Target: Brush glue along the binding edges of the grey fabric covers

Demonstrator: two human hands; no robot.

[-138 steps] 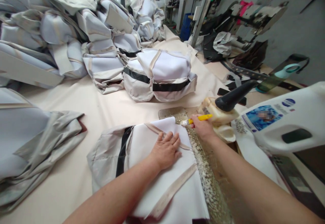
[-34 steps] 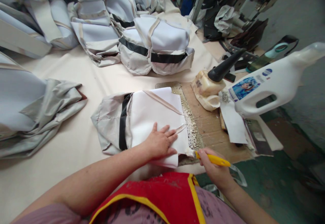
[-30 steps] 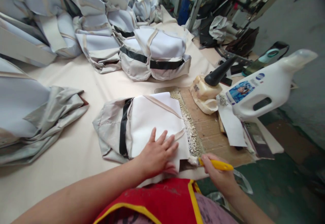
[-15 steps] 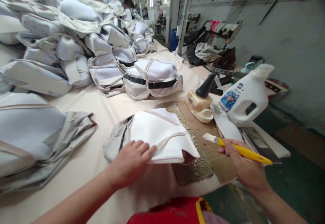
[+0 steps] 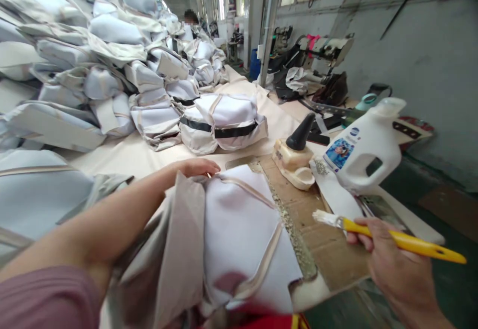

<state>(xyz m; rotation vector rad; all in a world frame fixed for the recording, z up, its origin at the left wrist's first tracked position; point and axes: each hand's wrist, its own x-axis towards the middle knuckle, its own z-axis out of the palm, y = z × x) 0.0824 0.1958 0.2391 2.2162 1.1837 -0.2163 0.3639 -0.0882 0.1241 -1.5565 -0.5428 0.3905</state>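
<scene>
A white and grey fabric cover (image 5: 239, 229) with beige trim lies folded in front of me, its grey flap raised near my forearm. My left hand (image 5: 196, 166) grips the cover's far edge. My right hand (image 5: 396, 269) holds a yellow-handled brush (image 5: 392, 237) with pale bristles, raised to the right of the cover above a glue-stained cardboard sheet (image 5: 317, 239). A dirty glue pot (image 5: 293, 162) with a black cone stands beyond the cardboard.
A white plastic jug (image 5: 364, 150) lies beside the glue pot. Stacks of finished covers (image 5: 112, 85) fill the table's left and back; one bundle (image 5: 224, 125) with a black strap sits just ahead. A person works far back. Sewing machines (image 5: 324, 50) stand at right.
My left hand has moved from the cover's near side to its far edge, and the cover has lifted towards me. The brush has drawn back to the right, off the cover.
</scene>
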